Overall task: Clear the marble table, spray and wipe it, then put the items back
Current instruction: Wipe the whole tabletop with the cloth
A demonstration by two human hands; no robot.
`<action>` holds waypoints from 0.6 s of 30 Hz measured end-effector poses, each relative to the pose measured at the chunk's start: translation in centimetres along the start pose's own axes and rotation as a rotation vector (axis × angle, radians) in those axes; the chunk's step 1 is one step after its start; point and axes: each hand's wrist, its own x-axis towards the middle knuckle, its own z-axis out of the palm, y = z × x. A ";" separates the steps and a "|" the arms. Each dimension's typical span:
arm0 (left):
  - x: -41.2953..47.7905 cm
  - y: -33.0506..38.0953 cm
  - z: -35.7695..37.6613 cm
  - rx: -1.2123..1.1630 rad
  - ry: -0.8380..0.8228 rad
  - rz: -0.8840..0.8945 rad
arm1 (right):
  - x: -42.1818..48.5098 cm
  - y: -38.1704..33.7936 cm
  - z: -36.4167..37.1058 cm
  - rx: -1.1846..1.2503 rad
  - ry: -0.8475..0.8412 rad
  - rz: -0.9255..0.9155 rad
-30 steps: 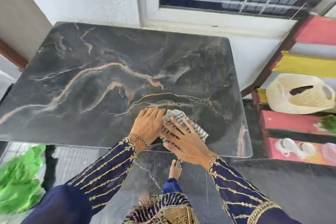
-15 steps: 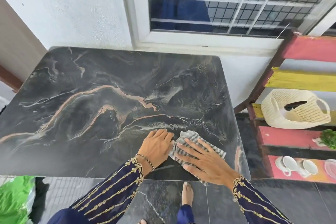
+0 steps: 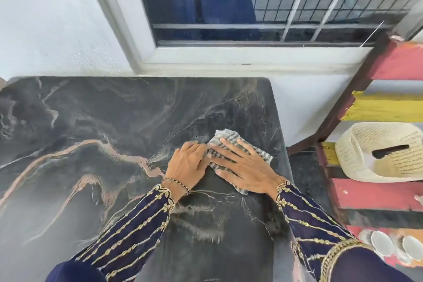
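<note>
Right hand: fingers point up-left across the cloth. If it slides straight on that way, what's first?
The right hand lies flat on the checked cloth. Past the cloth's far edge only bare marble table shows, then probably the wall behind; depth is unclear.

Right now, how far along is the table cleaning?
Cleared: nothing sits on the marble table but the cloth. In hand: both hands, left hand and right hand, press the checked cloth flat near its right edge, wiping. Left: returning items; the woven basket waits on the shelf.
</note>
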 end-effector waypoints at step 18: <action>16.8 1.5 -1.6 0.274 -0.618 -0.407 | 16.1 13.9 -2.6 0.030 0.048 0.155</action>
